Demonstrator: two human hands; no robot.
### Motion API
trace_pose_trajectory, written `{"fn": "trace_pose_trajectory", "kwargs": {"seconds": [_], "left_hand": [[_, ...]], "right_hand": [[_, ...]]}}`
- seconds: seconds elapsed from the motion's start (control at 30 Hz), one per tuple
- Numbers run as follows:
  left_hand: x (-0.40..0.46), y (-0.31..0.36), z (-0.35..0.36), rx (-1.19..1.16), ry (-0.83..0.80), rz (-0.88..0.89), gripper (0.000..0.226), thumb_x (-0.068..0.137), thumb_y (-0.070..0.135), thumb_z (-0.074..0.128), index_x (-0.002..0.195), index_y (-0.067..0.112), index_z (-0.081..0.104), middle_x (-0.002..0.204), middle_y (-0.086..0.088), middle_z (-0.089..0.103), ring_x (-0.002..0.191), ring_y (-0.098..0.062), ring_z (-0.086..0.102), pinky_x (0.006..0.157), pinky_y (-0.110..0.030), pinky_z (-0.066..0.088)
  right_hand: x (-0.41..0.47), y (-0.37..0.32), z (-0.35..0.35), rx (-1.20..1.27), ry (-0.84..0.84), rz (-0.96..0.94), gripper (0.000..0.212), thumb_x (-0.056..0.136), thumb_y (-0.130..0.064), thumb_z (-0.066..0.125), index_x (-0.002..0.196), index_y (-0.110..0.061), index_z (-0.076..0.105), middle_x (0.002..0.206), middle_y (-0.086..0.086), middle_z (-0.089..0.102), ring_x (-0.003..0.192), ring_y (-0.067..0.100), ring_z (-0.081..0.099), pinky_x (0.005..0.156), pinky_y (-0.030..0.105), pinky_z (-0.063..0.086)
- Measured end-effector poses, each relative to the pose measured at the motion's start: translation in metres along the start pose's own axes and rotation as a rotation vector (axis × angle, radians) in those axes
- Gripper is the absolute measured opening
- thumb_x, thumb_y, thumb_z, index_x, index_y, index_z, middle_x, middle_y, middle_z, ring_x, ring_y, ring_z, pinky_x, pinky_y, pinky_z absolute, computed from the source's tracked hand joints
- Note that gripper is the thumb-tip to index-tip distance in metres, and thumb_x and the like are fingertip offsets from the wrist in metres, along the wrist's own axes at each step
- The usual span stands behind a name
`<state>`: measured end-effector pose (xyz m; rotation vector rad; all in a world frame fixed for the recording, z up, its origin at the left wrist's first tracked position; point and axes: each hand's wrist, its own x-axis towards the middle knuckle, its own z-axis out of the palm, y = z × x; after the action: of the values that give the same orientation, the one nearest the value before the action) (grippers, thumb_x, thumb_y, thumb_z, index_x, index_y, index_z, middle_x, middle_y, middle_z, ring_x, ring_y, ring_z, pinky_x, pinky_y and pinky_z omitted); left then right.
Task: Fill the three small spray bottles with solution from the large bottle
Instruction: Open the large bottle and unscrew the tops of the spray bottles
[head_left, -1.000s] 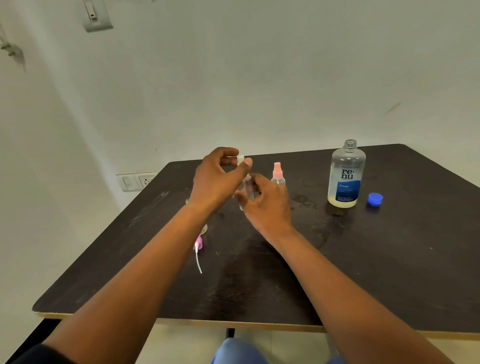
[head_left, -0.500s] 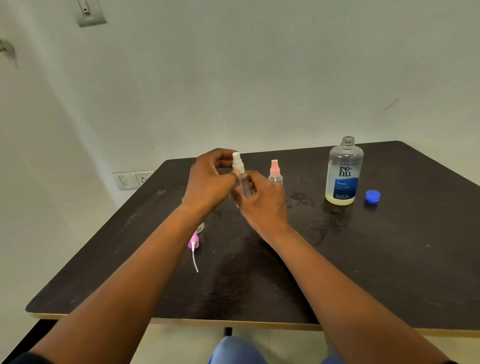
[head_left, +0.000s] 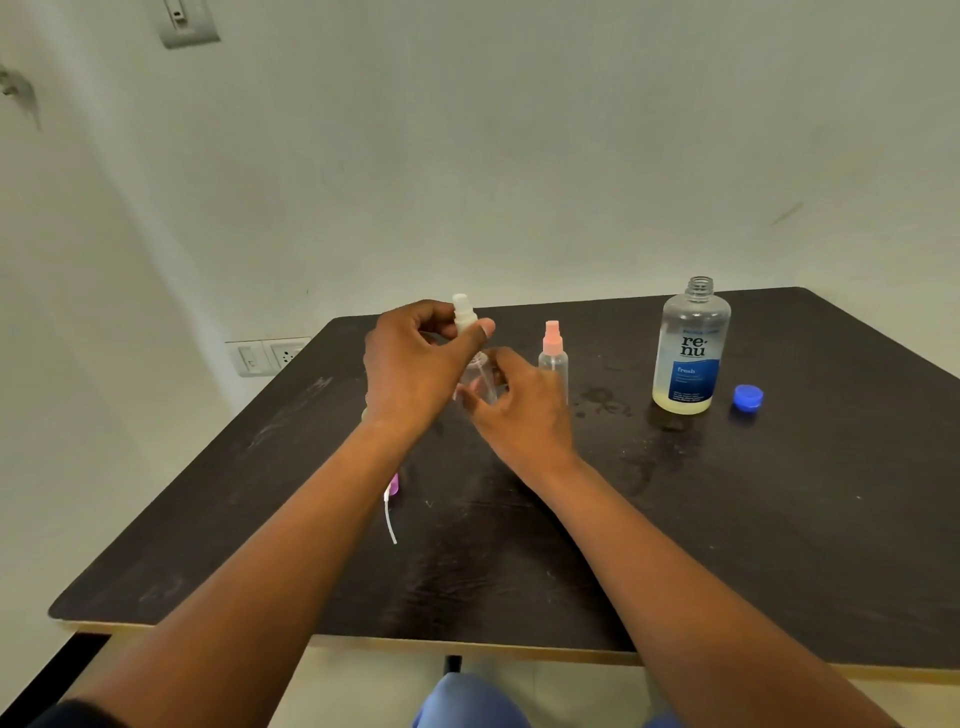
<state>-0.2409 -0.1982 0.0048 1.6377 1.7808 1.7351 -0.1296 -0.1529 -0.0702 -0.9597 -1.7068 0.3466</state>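
Spray bottle (head_left: 480, 382) at frame centre, mostly hidden behind both hands: left hand (head_left: 415, 371) pinching its white pump top (head_left: 464, 313), right hand (head_left: 522, 410) gripping the clear body. Pink-topped bottle (head_left: 552, 361) just right. Purple pump (head_left: 392, 486) half-covered by left forearm. Large bottle (head_left: 690, 348) uncapped, upper right on counter (head_left: 779, 519), blue cap (head_left: 748, 397) beside.

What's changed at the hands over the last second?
The left hand shifted its pinch from the tip of the white sprayer to its collar, so the nozzle now shows. The right hand kept its grip on the clear bottle. Pink-capped bottle, large bottle, blue cap and purple sprayer stayed put.
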Motion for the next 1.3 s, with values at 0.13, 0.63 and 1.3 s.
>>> {"fn": "trace_pose_trajectory", "kwargs": {"seconds": [0.13,0.63,1.3], "left_hand": [[0.007,0.01,-0.007,-0.046,0.133,0.036,0.025,0.089,0.044,0.083,0.1,0.021,0.081,0.082,0.011,0.073,0.062,-0.004,0.059,0.064,-0.024,0.047],[-0.031,-0.016,-0.037,0.228,-0.102,-0.086,0.045,0.074,0.057,0.09,0.102,0.033,0.066,0.066,0.008,0.072,0.058,0.001,0.066,0.059,-0.019,0.047],[-0.047,-0.051,0.005,0.585,-0.275,-0.094,0.032,0.081,0.047,0.08,0.096,0.02,0.072,0.081,0.007,0.071,0.086,-0.017,0.069,0.072,-0.029,0.044]], "right_hand": [[-0.001,0.002,0.003,-0.028,-0.033,0.039,0.04,0.083,-0.051,0.082,0.107,-0.022,0.069,0.085,-0.011,0.074,0.074,0.003,0.064,0.067,0.006,0.042],[0.009,0.013,-0.001,0.179,-0.123,0.315,0.033,0.089,-0.019,0.08,0.12,-0.023,0.07,0.109,-0.01,0.068,0.081,0.01,0.071,0.084,0.027,0.057],[0.005,0.016,0.001,0.137,-0.28,0.281,0.039,0.085,-0.02,0.085,0.122,-0.02,0.072,0.109,-0.003,0.075,0.09,0.009,0.072,0.084,0.028,0.062]]}}
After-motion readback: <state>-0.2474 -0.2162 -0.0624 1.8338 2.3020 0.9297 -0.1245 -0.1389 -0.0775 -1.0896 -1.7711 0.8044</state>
